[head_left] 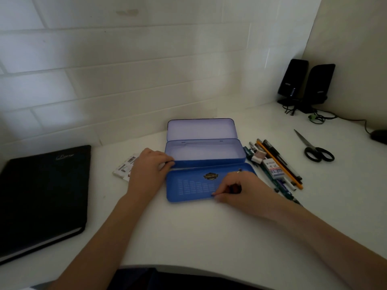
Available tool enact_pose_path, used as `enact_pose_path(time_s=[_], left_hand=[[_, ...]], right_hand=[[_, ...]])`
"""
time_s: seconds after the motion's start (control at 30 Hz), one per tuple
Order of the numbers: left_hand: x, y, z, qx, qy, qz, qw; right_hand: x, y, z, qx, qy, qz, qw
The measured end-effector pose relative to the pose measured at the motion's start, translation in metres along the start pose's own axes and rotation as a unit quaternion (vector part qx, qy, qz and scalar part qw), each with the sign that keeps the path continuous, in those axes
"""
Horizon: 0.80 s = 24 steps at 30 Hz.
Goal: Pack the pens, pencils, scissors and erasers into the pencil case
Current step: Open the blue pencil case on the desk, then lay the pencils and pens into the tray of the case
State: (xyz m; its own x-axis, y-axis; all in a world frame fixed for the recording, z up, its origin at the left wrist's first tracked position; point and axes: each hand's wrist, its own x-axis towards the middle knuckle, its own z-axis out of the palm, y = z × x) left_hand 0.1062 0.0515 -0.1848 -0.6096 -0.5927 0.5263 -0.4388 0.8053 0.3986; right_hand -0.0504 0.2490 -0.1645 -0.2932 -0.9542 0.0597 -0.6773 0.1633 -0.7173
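A blue metal pencil case lies open in the middle of the white desk, both lids folded out and the tray empty. My left hand grips the tray's left end. My right hand pinches the front edge of the near lid, which lies flat. Right of the case lies a bundle of pens and pencils with erasers resting on top. Black-handled scissors lie farther right, apart from the rest.
A black notebook takes up the desk's left side. A small printed packet sits partly under my left hand. Two black speakers with cables stand in the back right corner, and a dark mouse sits at the right edge.
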Motion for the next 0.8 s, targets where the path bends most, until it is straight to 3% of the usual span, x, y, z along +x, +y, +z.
enact_pose_path(time_s=[0.13,0.3,0.37,0.43,0.57,0.8], left_hand=[[-0.003,0.000,0.000,0.000,0.002,0.031,1.000],[-0.006,0.009,-0.004,-0.025,0.027,0.036,0.999],[-0.009,0.013,-0.005,-0.029,0.032,0.042,0.998],[-0.012,0.016,-0.005,-0.028,0.018,0.046,0.998],[-0.011,0.020,-0.003,-0.033,0.010,0.061,0.998],[-0.014,0.026,-0.003,-0.029,-0.019,0.059,0.998]], right_hand=[[0.006,0.000,-0.016,-0.018,0.015,0.003,1.000],[0.016,0.026,-0.064,-0.025,0.237,0.037,0.970],[0.022,0.045,-0.085,-0.080,0.287,0.080,0.951],[0.024,0.068,-0.099,-0.134,0.280,0.136,0.941],[0.019,0.094,-0.098,-0.131,0.251,0.201,0.938],[0.018,0.096,-0.096,-0.137,0.230,0.215,0.939]])
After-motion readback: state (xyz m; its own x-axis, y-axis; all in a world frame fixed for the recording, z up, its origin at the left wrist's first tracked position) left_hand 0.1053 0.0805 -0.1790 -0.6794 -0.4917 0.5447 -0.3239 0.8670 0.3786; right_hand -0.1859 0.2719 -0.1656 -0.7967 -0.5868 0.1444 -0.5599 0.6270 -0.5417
